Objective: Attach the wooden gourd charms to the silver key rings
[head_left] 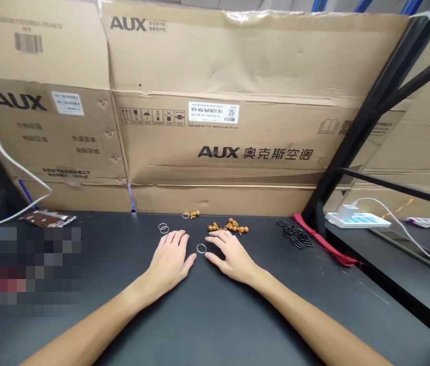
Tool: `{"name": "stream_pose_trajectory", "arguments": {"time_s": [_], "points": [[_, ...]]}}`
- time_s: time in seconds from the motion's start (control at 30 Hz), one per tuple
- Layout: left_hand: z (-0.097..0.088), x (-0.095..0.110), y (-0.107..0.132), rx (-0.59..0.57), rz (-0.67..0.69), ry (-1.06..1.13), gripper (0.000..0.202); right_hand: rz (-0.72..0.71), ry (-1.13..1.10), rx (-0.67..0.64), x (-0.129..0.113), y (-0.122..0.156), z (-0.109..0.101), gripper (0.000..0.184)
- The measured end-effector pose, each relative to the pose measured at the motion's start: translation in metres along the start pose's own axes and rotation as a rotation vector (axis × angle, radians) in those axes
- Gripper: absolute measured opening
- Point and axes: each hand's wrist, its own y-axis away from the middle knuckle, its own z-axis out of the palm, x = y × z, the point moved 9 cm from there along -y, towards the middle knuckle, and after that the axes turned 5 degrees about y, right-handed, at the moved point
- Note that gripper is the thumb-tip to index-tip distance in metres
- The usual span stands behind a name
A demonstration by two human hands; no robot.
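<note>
My left hand (170, 255) lies palm down on the dark table (184, 315), its fingers stretched forward and thumb out. Just past its fingertips are overlapping metal split rings (163, 228). My right hand (233, 254) also rests palm down, open, its fingertips close to a cluster of brown gourd-shaped pendants (233, 225) with orange cord. Between the two hands lies a single metal split ring (201, 248), apart from both thumbs. Farther back sits another small gourd pendant (194, 214) with a ring at its left end. Neither hand holds anything.
Black oval clips or links (296, 235) lie in a pile at right, beside a red strap (325, 241). A black metal frame (325, 203) rises there, with a white power strip (358, 219) beyond. Large cardboard sheets (215, 66) stand behind. A brown packet (47, 218) lies at left.
</note>
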Motion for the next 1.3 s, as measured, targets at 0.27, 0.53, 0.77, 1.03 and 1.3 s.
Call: {"name": "stream_pose_trajectory", "arguments": {"time_s": [0.27,0.53,0.77,1.03,1.3], "points": [[0.007,0.03,0.004,-0.189,0.234,0.281,0.033,0.085,0.065,-0.064,0.018,-0.007,0.007,0.049],[0.009,0.027,0.004,-0.167,0.215,0.306,0.027,0.056,0.064,0.05,0.013,-0.012,-0.001,0.043],[0.006,0.026,0.003,-0.167,0.199,0.324,0.027,0.073,0.108,-0.001,0.02,-0.034,0.017,0.047],[0.009,0.015,0.003,-0.132,0.133,0.365,0.023,-0.074,-0.081,0.066,0.01,-0.017,0.013,0.038],[0.009,0.011,0.001,-0.09,0.116,0.418,0.018,-0.014,-0.186,0.232,0.011,-0.003,-0.013,0.037]]}}
